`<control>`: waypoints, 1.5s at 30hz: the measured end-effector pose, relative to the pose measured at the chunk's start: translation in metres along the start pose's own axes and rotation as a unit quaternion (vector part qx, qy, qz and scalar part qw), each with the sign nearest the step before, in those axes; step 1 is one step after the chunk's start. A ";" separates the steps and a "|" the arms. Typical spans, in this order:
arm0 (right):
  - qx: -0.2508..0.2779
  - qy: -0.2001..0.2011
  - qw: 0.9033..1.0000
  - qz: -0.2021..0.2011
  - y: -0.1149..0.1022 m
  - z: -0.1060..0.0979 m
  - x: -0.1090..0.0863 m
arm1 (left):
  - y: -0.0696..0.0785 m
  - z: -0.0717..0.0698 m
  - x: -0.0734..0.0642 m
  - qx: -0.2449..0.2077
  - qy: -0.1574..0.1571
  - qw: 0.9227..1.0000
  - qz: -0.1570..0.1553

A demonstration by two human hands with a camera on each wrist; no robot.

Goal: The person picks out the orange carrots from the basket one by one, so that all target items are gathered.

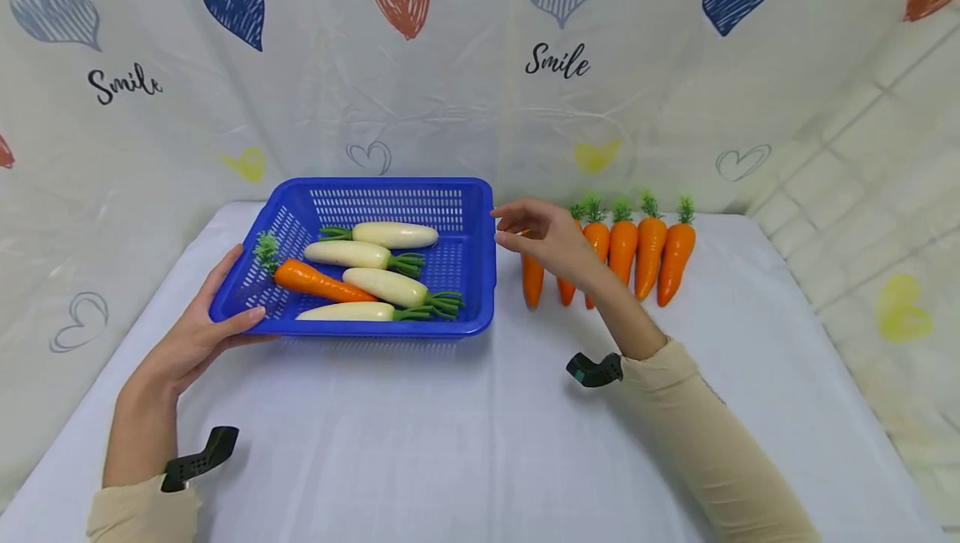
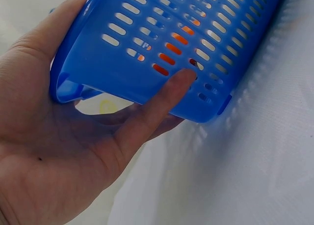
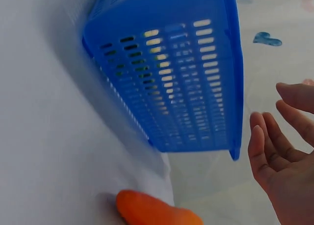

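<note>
A blue plastic basket (image 1: 486,268) holds several white radishes (image 1: 396,235) with green stems and one orange carrot (image 1: 311,279) with a leafy top. At the basket's front left corner, my left hand (image 1: 187,343) grips the rim; in the left wrist view the hand (image 2: 73,141) lies against the slotted outer wall (image 2: 122,58). Just right of the basket is my right hand (image 1: 558,241), its fingers loosely bent and nothing between them. The right wrist view shows a gap between those fingers (image 3: 262,161) and the basket's rim (image 3: 236,77).
Right of the basket, several carrots (image 1: 622,247) lie in a row, tops toward the back; the right hand partly covers the leftmost ones. A white cloth (image 1: 450,443) covers the table. Behind stands a pale curtain (image 1: 465,85) printed with hearts.
</note>
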State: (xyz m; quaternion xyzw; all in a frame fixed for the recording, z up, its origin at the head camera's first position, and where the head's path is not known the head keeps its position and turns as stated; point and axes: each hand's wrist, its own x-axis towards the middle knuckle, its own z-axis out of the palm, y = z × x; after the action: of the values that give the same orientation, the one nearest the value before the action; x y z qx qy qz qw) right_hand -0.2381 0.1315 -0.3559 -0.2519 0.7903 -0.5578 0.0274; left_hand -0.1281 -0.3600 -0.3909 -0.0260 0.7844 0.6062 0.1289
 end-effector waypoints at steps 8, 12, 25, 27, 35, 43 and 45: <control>0.034 -0.020 0.999 -0.025 -0.009 0.018 0.008 | 0.000 0.001 0.000 -0.007 0.000 1.000 0.003; 0.026 -0.036 0.999 -0.032 -0.010 0.031 0.012 | 0.001 0.001 -0.003 -0.015 -0.002 1.000 0.002; -0.012 -0.084 0.996 -0.035 -0.023 0.060 0.031 | 0.001 0.003 0.001 -0.006 0.004 1.000 -0.001; -0.011 -0.089 0.995 -0.033 -0.025 0.064 0.034 | 0.001 0.003 0.001 -0.008 0.003 1.000 0.000; -0.028 -0.116 0.992 -0.046 -0.032 0.083 0.045 | -0.001 0.000 -0.003 -0.007 0.006 1.000 0.001; -0.030 -0.143 0.989 -0.032 -0.036 0.099 0.053 | -0.001 0.000 -0.002 -0.014 0.001 1.000 0.006; -0.027 -0.149 0.988 -0.029 -0.036 0.103 0.056 | 0.000 0.001 -0.001 -0.013 0.001 1.000 0.005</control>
State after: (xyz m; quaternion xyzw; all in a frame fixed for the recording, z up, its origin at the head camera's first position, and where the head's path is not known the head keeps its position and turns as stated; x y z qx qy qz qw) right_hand -0.2399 0.0092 -0.3490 -0.3560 0.7847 -0.4926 0.1217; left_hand -0.1267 -0.3594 -0.3912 -0.0243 0.7768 0.6168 0.1248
